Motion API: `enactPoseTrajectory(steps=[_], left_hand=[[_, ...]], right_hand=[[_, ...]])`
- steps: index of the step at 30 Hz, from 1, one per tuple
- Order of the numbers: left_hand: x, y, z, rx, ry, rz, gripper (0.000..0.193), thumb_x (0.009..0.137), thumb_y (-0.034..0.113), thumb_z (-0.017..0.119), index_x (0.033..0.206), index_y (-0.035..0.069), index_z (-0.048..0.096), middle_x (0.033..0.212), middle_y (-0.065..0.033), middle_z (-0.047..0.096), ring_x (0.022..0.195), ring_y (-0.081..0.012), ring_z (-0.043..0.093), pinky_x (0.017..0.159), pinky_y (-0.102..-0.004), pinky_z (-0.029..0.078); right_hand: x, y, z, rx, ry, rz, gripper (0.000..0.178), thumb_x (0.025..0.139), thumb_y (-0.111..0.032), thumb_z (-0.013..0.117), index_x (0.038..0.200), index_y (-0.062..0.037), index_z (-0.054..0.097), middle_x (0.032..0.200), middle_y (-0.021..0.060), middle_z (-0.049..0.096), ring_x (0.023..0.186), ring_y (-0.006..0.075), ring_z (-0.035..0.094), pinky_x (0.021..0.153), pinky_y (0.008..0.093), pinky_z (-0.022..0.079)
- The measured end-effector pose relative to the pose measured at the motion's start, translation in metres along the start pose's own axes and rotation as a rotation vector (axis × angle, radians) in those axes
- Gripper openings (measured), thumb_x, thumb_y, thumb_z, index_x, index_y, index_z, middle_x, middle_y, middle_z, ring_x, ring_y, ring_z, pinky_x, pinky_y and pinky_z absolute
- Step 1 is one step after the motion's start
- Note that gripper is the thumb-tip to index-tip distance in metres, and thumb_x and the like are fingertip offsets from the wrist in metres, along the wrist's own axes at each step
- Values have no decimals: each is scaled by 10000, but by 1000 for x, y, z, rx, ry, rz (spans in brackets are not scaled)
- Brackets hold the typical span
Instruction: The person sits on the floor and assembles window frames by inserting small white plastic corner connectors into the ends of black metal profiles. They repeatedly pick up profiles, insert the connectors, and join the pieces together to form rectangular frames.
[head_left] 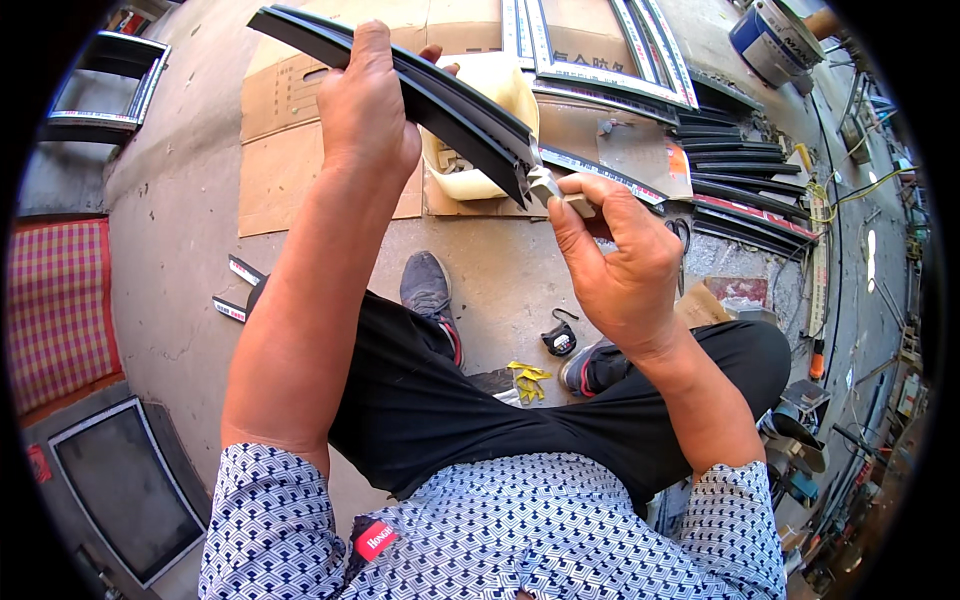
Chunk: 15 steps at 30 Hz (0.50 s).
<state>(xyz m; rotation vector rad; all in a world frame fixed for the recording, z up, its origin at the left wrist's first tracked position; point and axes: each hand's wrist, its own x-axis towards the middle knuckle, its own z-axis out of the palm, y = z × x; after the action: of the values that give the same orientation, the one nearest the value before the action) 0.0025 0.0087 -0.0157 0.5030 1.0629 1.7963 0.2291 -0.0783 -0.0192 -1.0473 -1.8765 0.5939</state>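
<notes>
My left hand is wrapped round a long black metal frame profile, raised and slanting down from upper left toward the middle. At the profile's lower right end, my right hand pinches a small silver-grey corner connector between thumb and fingers. The connector meets the open end of the profile; how far it sits inside I cannot tell. Behind the profile stands a cream-coloured tub with small grey pieces in it, partly hidden by the profile.
Flattened cardboard lies under the tub, with assembled frames on it. Several black profiles are stacked at right. A tape measure and yellow scraps lie between my feet. A paint bucket stands far right.
</notes>
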Motion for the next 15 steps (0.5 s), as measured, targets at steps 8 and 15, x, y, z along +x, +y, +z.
enactPoseTrajectory(steps=[8,15], left_hand=[[-3,2,-1,9,-23,17,370,1052,276,632,1103,-32,434,980,-145,513,1029,-337,689,867,-549,666],[2,-1,-10,48,-49,47,360,1053,283,630,1075,-25,446,957,-133,516,1020,-341,696,877,-531,671]], right_hand=[[1,2,0,43,35,28,215,905,-32,777,1105,-8,701,924,118,746,732,192,738,653,307,576],[2,2,1,8,20,42,201,904,-32,776,1089,-2,705,916,120,745,727,192,736,654,310,571]])
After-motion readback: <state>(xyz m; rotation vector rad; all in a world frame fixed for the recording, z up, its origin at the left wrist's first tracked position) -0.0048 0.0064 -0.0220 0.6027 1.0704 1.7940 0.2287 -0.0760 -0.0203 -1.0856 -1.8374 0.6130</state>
